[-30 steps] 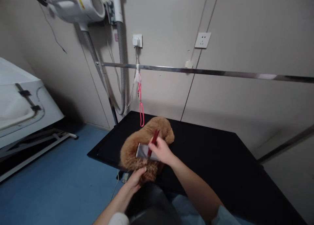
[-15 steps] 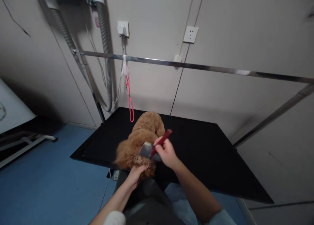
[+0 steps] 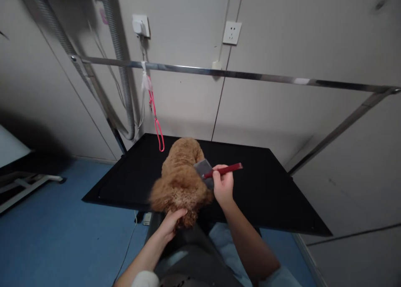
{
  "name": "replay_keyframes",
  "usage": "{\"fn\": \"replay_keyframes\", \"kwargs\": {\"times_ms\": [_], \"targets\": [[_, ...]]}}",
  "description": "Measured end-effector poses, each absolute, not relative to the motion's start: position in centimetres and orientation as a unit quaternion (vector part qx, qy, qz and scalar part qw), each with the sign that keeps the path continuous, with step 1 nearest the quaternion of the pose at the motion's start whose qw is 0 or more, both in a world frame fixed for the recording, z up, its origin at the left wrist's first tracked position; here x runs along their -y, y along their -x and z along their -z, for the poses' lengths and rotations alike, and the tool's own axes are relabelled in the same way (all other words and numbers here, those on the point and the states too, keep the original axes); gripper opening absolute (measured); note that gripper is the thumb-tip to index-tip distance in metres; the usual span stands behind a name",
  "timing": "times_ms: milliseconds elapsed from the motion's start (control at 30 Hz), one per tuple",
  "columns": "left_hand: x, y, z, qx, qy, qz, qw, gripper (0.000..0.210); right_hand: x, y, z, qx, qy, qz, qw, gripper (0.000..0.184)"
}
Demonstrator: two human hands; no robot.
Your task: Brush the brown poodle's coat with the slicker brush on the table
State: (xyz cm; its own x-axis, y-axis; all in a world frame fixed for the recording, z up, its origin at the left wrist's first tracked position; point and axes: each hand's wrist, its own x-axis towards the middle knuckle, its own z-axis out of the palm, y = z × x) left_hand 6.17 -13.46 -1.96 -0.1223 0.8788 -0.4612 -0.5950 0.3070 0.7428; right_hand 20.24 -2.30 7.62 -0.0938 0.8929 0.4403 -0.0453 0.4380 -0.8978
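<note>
A brown curly-coated dog point(image 3: 183, 161) lies or stands on a black grooming table point(image 3: 250, 195), its fluffy near end at the front edge. My left hand point(image 3: 171, 222) is closed on the darker, curlier fur at that near end, thumb on top; the fingers beneath are hidden. In my right hand point(image 3: 224, 184) is a slicker brush point(image 3: 204, 172), gripped by its red handle. The brush's grey rectangular head is at the right side of the dog's fluffy fur; I cannot tell whether its pins touch.
A metal rail point(image 3: 188, 69) spans above the table, with a pink leash loop point(image 3: 159, 134) hanging from it. Grey ribbed hoses point(image 3: 117, 49) run down the wall at left. Wall sockets point(image 3: 232, 32) are behind. A white-framed stand point(image 3: 34, 186) is on the blue floor.
The slicker brush has moved from the fur near my left hand up and to the right, its handle now nearer level. My left hand keeps its hold on the dog. The view has shifted slightly.
</note>
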Motion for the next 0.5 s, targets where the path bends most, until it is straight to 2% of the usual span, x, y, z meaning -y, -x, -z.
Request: {"fn": "replay_keyframes", "kwargs": {"times_ms": [100, 133, 233, 267, 300, 400, 433, 500], "targets": [[13.6, -6.0, 2.3, -0.482, -0.156, -0.552, 0.662, 0.031, 2.9, -20.6, -7.4, 0.691, 0.309, -0.464, 0.46, 0.011], [13.7, -5.9, 2.4, -0.48, -0.158, -0.547, 0.668, 0.03, 3.0, -20.7, -7.4, 0.69, 0.323, -0.461, 0.454, 0.011], [13.7, -5.6, 2.6, -0.482, -0.15, -0.535, 0.678, 0.03, 3.1, -21.1, -7.5, 0.611, 0.371, -0.386, 0.583, 0.014], [13.6, -5.5, 2.6, -0.484, -0.149, -0.531, 0.679, 0.03, 3.1, -21.2, -7.4, 0.605, 0.36, -0.379, 0.601, 0.014], [13.6, -5.5, 2.6, -0.484, -0.151, -0.526, 0.682, 0.03, 3.0, -21.2, -7.4, 0.623, 0.337, -0.393, 0.586, 0.014], [13.5, -5.2, 2.7, -0.483, -0.162, -0.51, 0.693, 0.029, 2.4, -21.1, -7.0, 0.684, 0.295, -0.471, 0.473, 0.011], [13.5, -5.0, 2.8, -0.487, -0.163, -0.507, 0.693, 0.029, 2.0, -21.1, -6.9, 0.673, 0.31, -0.473, 0.477, 0.011], [13.5, -4.6, 3.1, -0.498, -0.164, -0.503, 0.687, 0.027, 1.3, -21.1, -6.8, 0.61, 0.353, -0.431, 0.563, 0.012]]}}
